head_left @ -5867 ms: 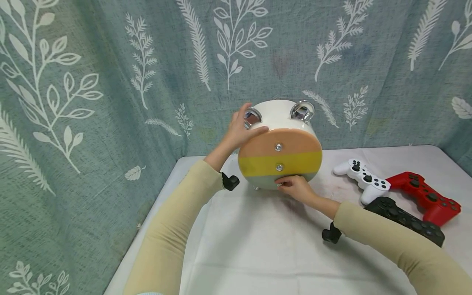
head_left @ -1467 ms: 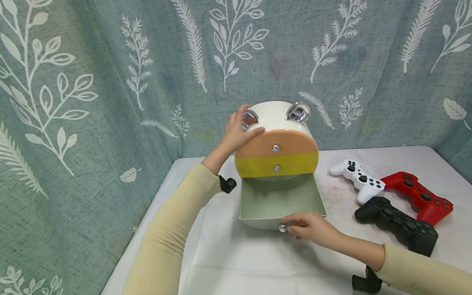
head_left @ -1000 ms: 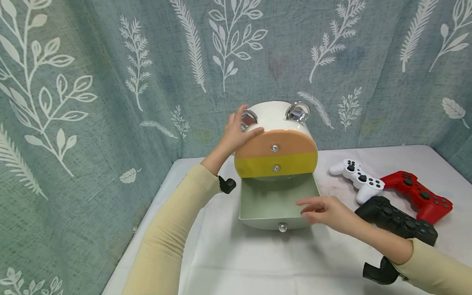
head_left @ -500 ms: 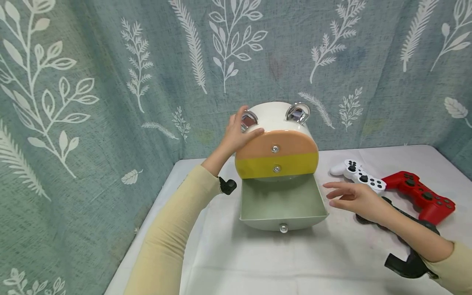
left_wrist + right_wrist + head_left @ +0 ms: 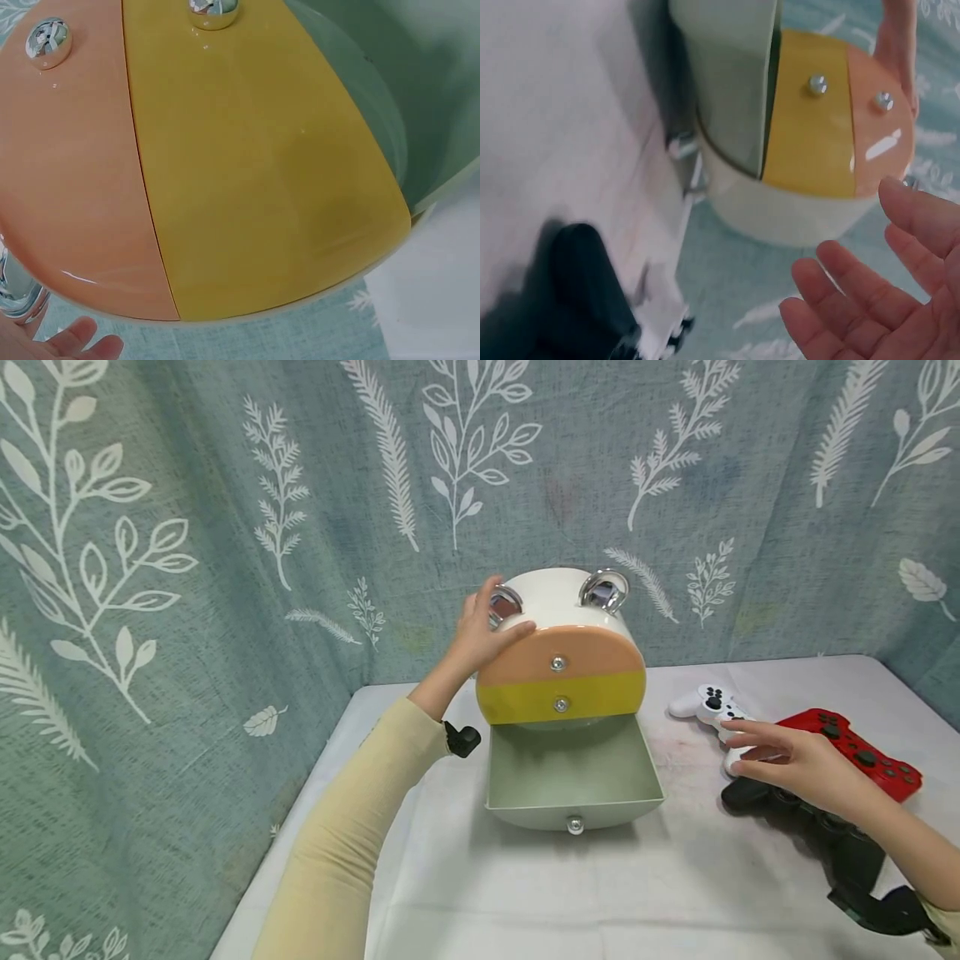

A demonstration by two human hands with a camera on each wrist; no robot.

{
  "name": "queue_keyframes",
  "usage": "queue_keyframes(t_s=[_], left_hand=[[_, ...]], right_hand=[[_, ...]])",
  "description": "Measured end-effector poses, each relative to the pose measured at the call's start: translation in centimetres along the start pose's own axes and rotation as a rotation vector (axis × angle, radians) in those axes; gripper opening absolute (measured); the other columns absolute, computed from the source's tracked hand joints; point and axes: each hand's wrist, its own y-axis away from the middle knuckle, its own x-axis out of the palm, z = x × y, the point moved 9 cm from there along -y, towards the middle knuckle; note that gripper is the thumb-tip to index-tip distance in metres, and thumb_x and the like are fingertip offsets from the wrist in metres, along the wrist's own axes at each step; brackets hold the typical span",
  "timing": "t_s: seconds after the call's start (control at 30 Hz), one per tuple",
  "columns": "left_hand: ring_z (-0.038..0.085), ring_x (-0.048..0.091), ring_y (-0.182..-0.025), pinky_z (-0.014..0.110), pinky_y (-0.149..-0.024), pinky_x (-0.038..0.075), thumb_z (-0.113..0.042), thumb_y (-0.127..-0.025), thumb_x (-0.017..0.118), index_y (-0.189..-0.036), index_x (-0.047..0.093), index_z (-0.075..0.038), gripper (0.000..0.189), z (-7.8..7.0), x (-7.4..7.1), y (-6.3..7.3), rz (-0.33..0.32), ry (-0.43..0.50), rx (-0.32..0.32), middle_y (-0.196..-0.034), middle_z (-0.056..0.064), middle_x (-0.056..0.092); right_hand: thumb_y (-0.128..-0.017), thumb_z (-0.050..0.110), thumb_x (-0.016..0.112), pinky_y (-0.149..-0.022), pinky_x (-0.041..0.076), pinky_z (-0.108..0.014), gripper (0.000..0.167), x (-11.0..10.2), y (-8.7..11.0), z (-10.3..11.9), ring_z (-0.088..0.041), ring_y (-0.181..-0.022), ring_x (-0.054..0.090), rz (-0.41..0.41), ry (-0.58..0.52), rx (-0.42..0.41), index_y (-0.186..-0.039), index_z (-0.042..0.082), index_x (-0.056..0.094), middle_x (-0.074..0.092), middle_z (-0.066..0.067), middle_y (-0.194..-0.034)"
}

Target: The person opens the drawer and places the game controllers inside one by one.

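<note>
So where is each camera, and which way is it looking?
Head: worn on the head, looking down at the round drawer box, both sleeves, left hand and right hand.
Left wrist: close under the box's orange and yellow fronts; only fingertips show.
Right wrist: sideways at the open bottom drawer; open palm shows.
All share the box.

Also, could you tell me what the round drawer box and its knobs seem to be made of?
The drawer box looks like glossy plastic or lacquered wood, given sharp highlights on its fronts. The knobs look like polished metal, mirror-bright, possibly chromed plastic.
</note>
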Motion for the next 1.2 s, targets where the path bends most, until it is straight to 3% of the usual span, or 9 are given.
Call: queue_keyframes(t_s=[0.33,0.4,0.47,0.57,0.63,0.73,1.2], left_hand=[[0.030,0.031,-0.127,0.054,-0.096,0.033,-0.053,-0.078,0.065,-0.144,0.014,-0.035,0.085,0.1,-0.1,0.1,-0.002,-0.003,0.003,-0.144,0.012,0.021],[0.030,0.031,-0.127,0.054,-0.096,0.033,-0.053,-0.078,0.065,-0.144,0.014,-0.036,0.085,0.1,-0.1,0.1,-0.003,0.000,0.001,-0.144,0.011,0.021],[0.030,0.030,-0.127,0.054,-0.097,0.033,-0.054,-0.078,0.065,-0.144,0.014,-0.036,0.086,0.0,-0.1,0.1,-0.004,-0.001,0.001,-0.144,0.011,0.021],[0.030,0.029,-0.129,0.054,-0.097,0.032,-0.054,-0.077,0.065,-0.144,0.014,-0.036,0.086,0.0,-0.1,0.2,-0.002,0.000,-0.003,-0.144,0.011,0.020],[0.029,0.030,-0.128,0.053,-0.097,0.033,-0.055,-0.077,0.065,-0.144,0.014,-0.036,0.086,0.0,-0.1,0.1,-0.003,0.001,-0.003,-0.144,0.011,0.021],[0.029,0.030,-0.128,0.053,-0.097,0.033,-0.054,-0.077,0.065,-0.144,0.014,-0.036,0.086,0.0,-0.1,0.1,-0.005,-0.001,-0.005,-0.144,0.010,0.021],[0.030,0.029,-0.129,0.054,-0.098,0.032,-0.051,-0.079,0.065,-0.144,0.013,-0.034,0.085,-0.1,0.0,0.2,-0.001,-0.008,0.001,-0.145,0.011,0.019]], right_hand=[[-0.078,0.022,0.074,-0.064,0.046,-0.014,0.057,-1.3,1.3,-3.0,0.020,-0.082,0.047,-0.116,0.109,-0.031,-0.126,0.000,0.053,0.064,-0.018,-0.106],[-0.077,0.024,0.074,-0.065,0.046,-0.015,0.057,-1.2,1.5,-3.7,0.011,-0.083,0.053,-0.110,0.146,-0.017,-0.125,0.000,0.053,0.062,-0.021,-0.108],[-0.077,0.026,0.074,-0.066,0.048,-0.020,0.058,-1.0,1.6,-4.4,-0.006,-0.087,0.060,-0.094,0.183,0.007,-0.125,0.001,0.053,0.060,-0.022,-0.110],[-0.076,0.026,0.075,-0.073,0.051,-0.038,0.061,-0.3,1.7,-5.4,-0.037,-0.095,0.057,-0.051,0.209,0.035,-0.126,-0.001,0.051,0.054,-0.028,-0.116],[-0.076,0.027,0.075,-0.073,0.049,-0.048,0.063,0.0,1.8,-5.9,-0.044,-0.097,0.054,-0.030,0.218,0.051,-0.126,-0.002,0.050,0.050,-0.031,-0.120],[-0.075,0.027,0.075,-0.074,0.045,-0.056,0.067,0.5,2.0,-6.8,-0.050,-0.099,0.051,0.004,0.226,0.064,-0.128,-0.004,0.047,0.045,-0.035,-0.123],[-0.072,0.038,0.074,-0.069,0.045,-0.060,0.086,1.8,2.4,-10.0,-0.052,-0.102,0.046,0.100,0.232,0.130,-0.138,0.002,0.033,0.037,-0.036,-0.127]])
